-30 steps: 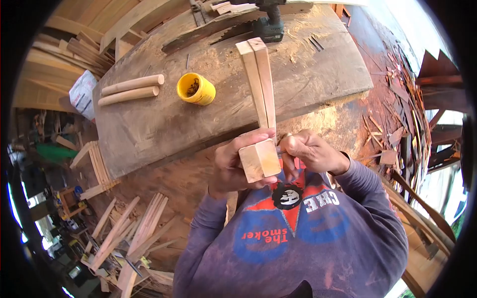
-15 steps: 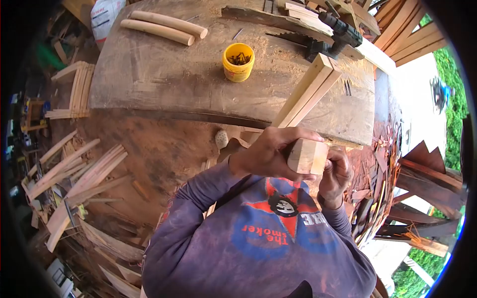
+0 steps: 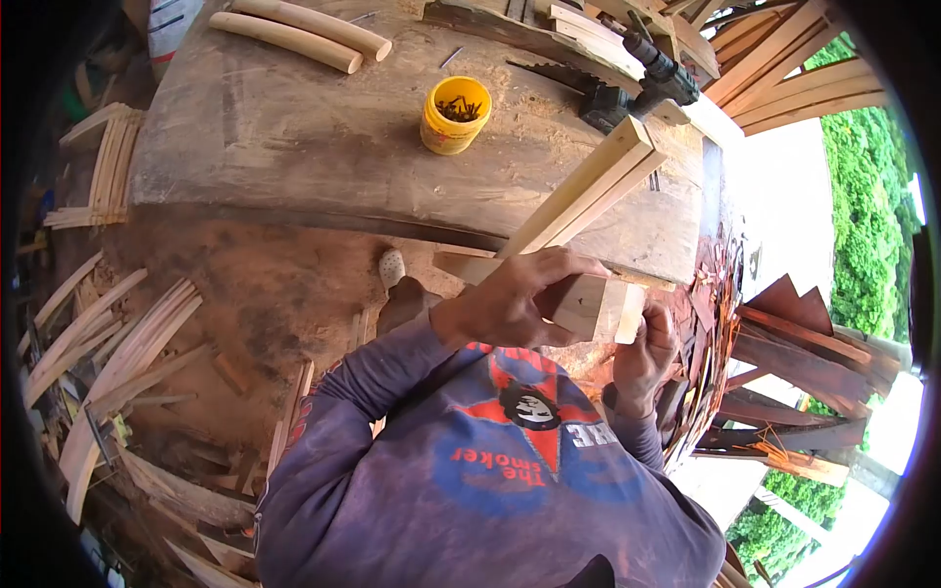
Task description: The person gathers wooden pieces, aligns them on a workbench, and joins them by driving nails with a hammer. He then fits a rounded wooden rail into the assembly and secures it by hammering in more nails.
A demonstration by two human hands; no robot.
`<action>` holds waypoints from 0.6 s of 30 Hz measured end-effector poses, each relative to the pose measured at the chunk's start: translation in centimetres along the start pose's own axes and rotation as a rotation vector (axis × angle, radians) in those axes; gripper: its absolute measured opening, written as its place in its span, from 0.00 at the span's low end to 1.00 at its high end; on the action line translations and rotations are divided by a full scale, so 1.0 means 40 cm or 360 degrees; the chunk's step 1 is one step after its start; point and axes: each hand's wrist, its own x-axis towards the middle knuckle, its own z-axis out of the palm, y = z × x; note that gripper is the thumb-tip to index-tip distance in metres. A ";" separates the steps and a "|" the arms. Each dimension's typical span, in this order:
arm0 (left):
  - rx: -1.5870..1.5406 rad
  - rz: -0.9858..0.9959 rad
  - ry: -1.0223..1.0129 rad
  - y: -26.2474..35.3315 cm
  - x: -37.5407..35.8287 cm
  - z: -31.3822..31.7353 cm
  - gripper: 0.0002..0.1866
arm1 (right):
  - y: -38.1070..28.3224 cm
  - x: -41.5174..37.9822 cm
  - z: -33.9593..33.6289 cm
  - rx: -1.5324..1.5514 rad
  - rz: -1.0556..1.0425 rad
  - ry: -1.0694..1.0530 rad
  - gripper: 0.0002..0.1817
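My left hand point(image 3: 524, 294) is wrapped round a squared wooden block point(image 3: 580, 306), its pale end facing up at me. Against the block's right side sits a lighter wood piece point(image 3: 623, 312). Close by that lighter piece, my right hand point(image 3: 642, 358) has its fingers curled and pressed together; what they hold, if anything, is hidden. Just beyond my left hand a long squared wooden bar point(image 3: 583, 186) slants up and to the right over the table. Whether the bar joins the block is hidden by my left hand.
On the wooden worktable point(image 3: 323, 147) stand a yellow tub point(image 3: 449, 132) of screws or nails, a cordless drill point(image 3: 659, 73) and two rounded wooden rods point(image 3: 284, 41). Cut wood strips point(image 3: 142, 338) lie on the ground at left. Scrap wood point(image 3: 799, 367) is piled at right.
The table and surroundings have shifted left in view. The block is turned slightly, showing more of its side. Both hands keep their places around the wood.
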 end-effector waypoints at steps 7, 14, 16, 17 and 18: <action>-0.0007 0.0017 -0.0050 0.000 -0.004 -0.029 0.40 | -0.013 -0.001 0.036 -0.0046 -0.0034 0.0022 0.09; -0.0039 -0.0092 -0.0261 0.000 0.013 -0.069 0.50 | -0.009 -0.014 0.046 -0.0128 -0.0028 0.0144 0.06; 0.0249 -0.0011 -0.0263 0.018 0.020 -0.136 0.53 | -0.028 -0.014 0.066 -0.0185 -0.0077 0.0205 0.07; 0.0297 -0.0032 -0.0134 0.035 0.025 -0.175 0.49 | -0.019 -0.019 0.060 -0.0167 -0.0075 0.0200 0.08; 0.0125 -0.0162 0.0113 0.027 0.023 -0.228 0.44 | -0.017 -0.021 0.063 -0.0151 -0.0067 0.0198 0.09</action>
